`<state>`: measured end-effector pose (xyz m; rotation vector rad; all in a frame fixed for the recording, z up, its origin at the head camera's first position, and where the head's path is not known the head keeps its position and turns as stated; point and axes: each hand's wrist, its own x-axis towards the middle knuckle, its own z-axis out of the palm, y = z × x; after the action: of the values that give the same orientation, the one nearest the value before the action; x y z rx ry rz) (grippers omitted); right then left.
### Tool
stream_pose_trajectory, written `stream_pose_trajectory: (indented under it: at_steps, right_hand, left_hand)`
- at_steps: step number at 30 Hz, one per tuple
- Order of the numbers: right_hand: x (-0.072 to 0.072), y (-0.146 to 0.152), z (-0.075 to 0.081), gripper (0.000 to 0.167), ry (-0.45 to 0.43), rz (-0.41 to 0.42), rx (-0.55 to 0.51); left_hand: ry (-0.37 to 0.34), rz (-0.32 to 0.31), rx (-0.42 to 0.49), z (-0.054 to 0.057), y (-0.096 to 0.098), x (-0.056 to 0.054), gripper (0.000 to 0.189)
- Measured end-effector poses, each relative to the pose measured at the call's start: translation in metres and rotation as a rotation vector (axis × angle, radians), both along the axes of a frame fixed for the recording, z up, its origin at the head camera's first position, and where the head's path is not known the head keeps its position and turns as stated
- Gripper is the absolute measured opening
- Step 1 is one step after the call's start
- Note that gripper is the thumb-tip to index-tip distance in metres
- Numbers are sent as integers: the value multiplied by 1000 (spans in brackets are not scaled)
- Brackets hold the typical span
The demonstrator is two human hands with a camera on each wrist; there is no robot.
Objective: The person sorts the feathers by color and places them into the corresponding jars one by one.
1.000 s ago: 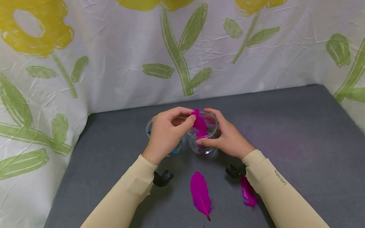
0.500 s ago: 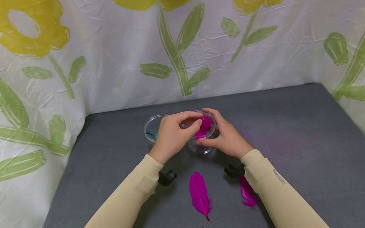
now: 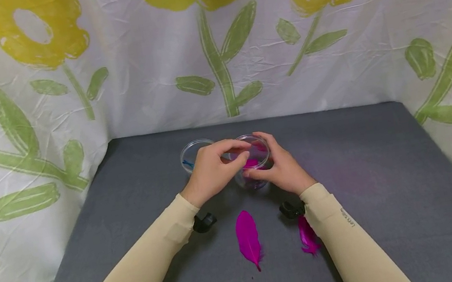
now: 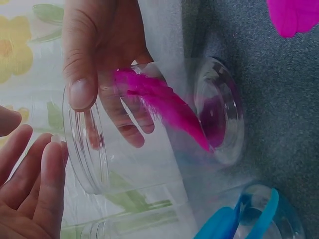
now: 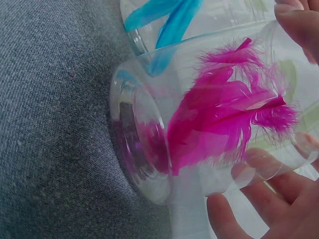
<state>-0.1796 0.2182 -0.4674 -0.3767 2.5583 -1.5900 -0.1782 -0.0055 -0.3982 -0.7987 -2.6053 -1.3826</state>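
A clear plastic jar [image 3: 255, 185] stands upright on the table with magenta feathers [image 5: 214, 124] inside. My right hand [image 3: 283, 169] grips this jar from the right, thumb at the front near the rim and fingers round the far side. My left hand [image 3: 214, 168] hovers at the left of the jar's mouth. Its thumb and fingers are loosely bent, apart and hold nothing in the left wrist view. Part of the jar's left side is hidden behind the left hand in the head view.
A second clear jar [image 3: 196, 142] with blue feathers [image 5: 174, 27] stands just left, partly behind my left hand. On the grey table [image 3: 378, 235] lie a magenta feather [image 3: 248, 238] and another magenta feather [image 3: 308, 237] beside my right forearm. A flowered cloth [image 3: 131, 77] hangs behind.
My left hand first pinched a magenta feather above the jar, then lowered it in and let go. The feather is now down in the jar. The right hand keeps its grip.
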Motion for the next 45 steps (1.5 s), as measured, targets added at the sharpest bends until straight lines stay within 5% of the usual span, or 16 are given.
stream_pose_trajectory:
  at_steps: [15,29,45]
  right_hand:
    - [-1,-1,0,105,12,14,-22]
    - [-1,-2,0,104,33,8,-8]
    - [-1,-2,1,104,20,1,8]
  left_hand:
    - [58,-36,-20,1,-24,21,22]
    - [349,-277,-281,-24,-46,71,28]
    - [355,-453,-416,-46,-40,100,21]
